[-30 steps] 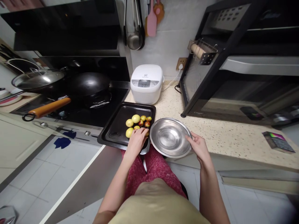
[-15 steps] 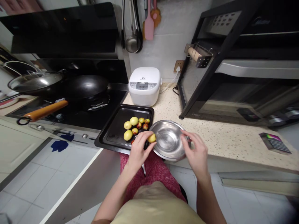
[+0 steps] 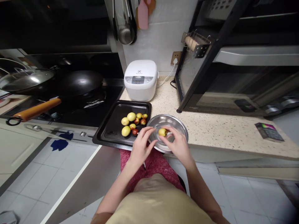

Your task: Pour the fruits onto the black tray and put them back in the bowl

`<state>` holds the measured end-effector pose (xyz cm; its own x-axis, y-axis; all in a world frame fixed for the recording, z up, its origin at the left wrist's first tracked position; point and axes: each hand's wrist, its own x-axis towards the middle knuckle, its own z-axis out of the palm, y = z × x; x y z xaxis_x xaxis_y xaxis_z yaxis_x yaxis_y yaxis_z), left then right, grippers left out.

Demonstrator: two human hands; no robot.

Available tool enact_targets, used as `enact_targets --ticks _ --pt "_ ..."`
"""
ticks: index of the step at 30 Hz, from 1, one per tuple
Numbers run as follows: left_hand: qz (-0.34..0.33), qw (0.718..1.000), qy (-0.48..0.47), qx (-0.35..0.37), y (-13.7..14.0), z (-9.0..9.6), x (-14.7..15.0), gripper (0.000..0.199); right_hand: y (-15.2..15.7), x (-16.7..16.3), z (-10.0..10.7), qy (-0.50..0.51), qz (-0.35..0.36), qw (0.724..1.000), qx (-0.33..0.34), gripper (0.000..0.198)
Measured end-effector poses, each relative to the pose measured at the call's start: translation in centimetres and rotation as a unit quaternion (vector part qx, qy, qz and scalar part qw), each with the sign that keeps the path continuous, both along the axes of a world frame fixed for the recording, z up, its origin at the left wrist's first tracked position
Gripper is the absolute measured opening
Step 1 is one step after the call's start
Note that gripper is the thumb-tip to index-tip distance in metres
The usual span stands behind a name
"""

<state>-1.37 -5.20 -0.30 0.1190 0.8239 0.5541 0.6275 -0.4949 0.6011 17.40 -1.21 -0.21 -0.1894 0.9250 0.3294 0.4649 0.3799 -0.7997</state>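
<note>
My right hand (image 3: pixel 177 143) pinches a yellow-green jujube (image 3: pixel 162 132) with a brownish end between thumb and fingers, over the steel bowl (image 3: pixel 182 126). My left hand (image 3: pixel 140 146) is at the bowl's left rim, thumb and fingers apart with nothing seen between them. Whether it touches the rim I cannot tell. To the left, several jujubes lie on a black baking tray (image 3: pixel 109 130): larger pale-yellow ones (image 3: pixel 126 131) and smaller red-brown mottled ones (image 3: pixel 143 122). A dark red one (image 3: pixel 135 132) is close to my left fingertips.
A white rice cooker (image 3: pixel 141 81) stands behind the tray, plugged into a wall socket (image 3: pixel 175 58). At left, a wok (image 3: pixel 80 82) with a wooden handle sits on the stove. A black rack with an oven (image 3: pixel 233 87) rises at right, and a small box (image 3: pixel 269 132) lies on the counter.
The jujube has passed from my left hand to my right, which moved left from the bowl's right rim. My left fingers have let go. The view has shifted slightly.
</note>
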Motion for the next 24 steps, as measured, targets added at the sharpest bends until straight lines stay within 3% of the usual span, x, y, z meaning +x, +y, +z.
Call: enact_targets --ticks 5,10,17,24 --pt "0.056 0.997 0.051 -0.018 1.0 0.2 -2.7 0.03 2.4 2.2 -0.9 -0.168 -0.034 0.985 -0.003 0.028" --pt "0.11 0.985 0.123 -0.056 1.2 0.1 -5.2 0.03 3.1 2.2 -0.9 -0.274 -0.034 0.961 -0.011 0.029" --pt "0.155 0.956 0.217 -0.121 1.5 0.1 -6.5 0.033 3.0 1.6 -0.3 -0.346 -0.054 0.936 -0.035 0.029" --pt "0.146 0.949 0.256 -0.108 2.0 -0.6 -6.3 0.034 2.9 1.8 -0.7 -0.341 -0.061 0.938 -0.014 0.032"
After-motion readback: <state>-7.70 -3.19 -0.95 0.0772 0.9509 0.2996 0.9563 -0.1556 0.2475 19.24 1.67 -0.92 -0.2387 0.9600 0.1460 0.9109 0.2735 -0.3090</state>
